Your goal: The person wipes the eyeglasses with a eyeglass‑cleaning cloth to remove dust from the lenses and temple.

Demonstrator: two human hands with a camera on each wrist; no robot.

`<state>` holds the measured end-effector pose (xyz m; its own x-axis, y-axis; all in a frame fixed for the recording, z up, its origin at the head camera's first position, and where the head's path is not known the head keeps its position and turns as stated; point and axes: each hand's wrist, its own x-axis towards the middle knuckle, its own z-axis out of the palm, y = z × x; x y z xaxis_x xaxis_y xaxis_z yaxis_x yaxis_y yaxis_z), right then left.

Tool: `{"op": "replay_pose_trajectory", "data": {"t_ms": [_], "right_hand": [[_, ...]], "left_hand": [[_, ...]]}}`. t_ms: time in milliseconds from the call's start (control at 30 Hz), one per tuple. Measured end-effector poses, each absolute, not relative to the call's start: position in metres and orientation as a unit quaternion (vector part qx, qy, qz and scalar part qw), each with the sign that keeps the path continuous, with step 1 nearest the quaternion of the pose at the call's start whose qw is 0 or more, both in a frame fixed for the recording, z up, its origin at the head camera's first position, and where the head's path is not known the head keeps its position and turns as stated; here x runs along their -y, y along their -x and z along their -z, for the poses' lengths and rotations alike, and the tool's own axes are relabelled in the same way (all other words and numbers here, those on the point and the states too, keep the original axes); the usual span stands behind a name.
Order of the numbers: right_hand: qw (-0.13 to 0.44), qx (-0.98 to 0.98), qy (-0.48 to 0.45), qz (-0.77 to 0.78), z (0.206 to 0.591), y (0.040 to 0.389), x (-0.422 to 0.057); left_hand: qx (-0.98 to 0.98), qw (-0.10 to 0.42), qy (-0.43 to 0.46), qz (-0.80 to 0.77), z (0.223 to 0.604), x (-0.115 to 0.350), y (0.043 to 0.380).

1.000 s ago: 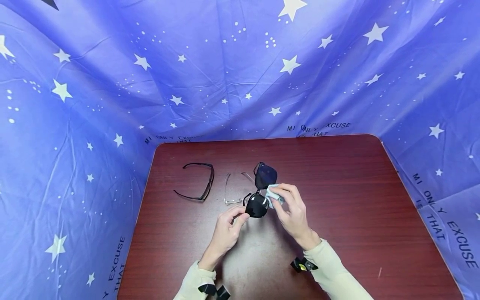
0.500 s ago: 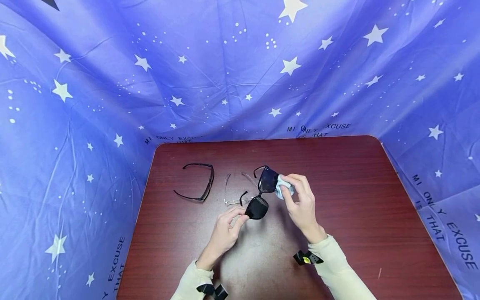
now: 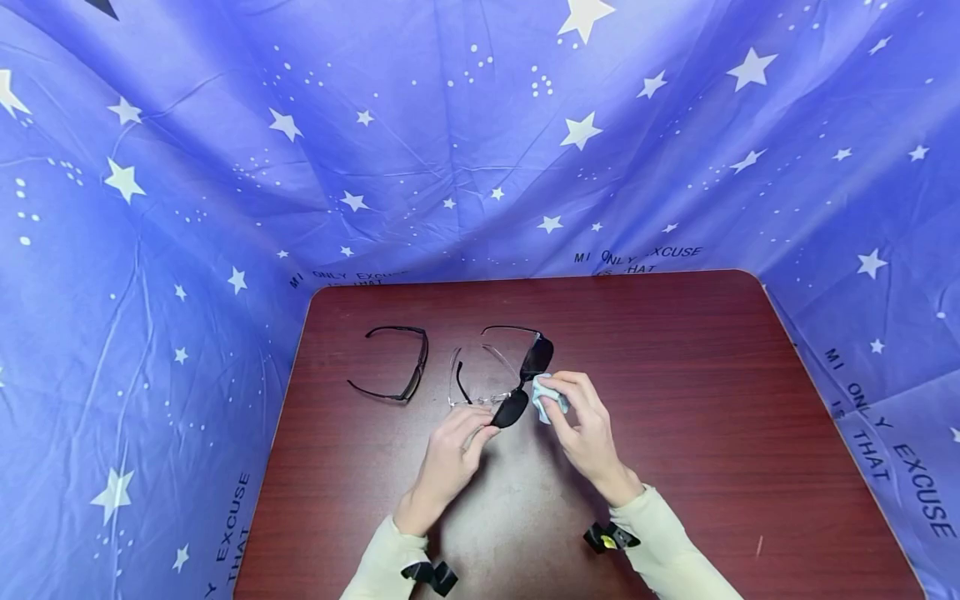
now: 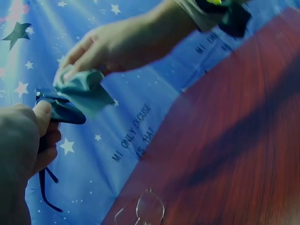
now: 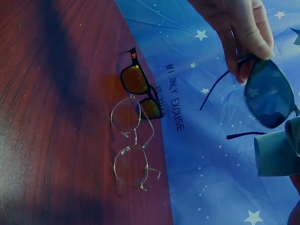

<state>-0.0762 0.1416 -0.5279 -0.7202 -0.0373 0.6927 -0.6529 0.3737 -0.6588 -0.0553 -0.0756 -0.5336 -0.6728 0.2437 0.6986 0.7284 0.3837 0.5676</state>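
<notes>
Dark-lensed sunglasses (image 3: 512,408) are held above the table, their temples unfolded toward the far left. My left hand (image 3: 448,450) pinches them at the near lens's outer edge. In my right hand (image 3: 588,433) is a crumpled light-blue cloth (image 3: 546,398), gripped between thumb and fingers just right of the lenses. The head view does not make clear whether cloth and lens touch. From the right wrist, one see-through dark lens (image 5: 269,93) shows, with the cloth (image 5: 276,152) below it. In the left wrist view the cloth (image 4: 86,91) hangs close by the sunglasses (image 4: 65,112).
Clear wire-framed glasses (image 5: 131,164) lie on the table behind the held pair, partly covered in the head view. Black-framed glasses (image 3: 418,367) lie farther left, and their lenses look amber from the right wrist. A star-printed blue curtain (image 3: 450,150) surrounds the brown table (image 3: 675,350).
My left hand has tilted the sunglasses, so their lenses appear narrower and the temples show more. The right hand with the cloth moved right, then came back left and nearer.
</notes>
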Motion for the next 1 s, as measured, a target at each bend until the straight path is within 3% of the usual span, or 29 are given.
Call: {"op": "replay_pose_trajectory", "data": {"t_ms": [633, 833, 1000], "right_hand": [[0.325, 0.743, -0.280, -0.513, 0.491, 0.073, -0.131], [0.228, 0.808, -0.342, -0.423, 0.486, 0.075, -0.122], [0.154, 0.867, -0.332, -0.339, 0.481, 0.074, -0.118]], "left_hand": [[0.813, 0.325, 0.423, 0.233, 0.520, 0.088, 0.068], [0.816, 0.332, 0.447, 0.155, 0.520, 0.081, 0.069], [0.805, 0.359, 0.462, 0.099, 0.522, 0.077, 0.070]]}}
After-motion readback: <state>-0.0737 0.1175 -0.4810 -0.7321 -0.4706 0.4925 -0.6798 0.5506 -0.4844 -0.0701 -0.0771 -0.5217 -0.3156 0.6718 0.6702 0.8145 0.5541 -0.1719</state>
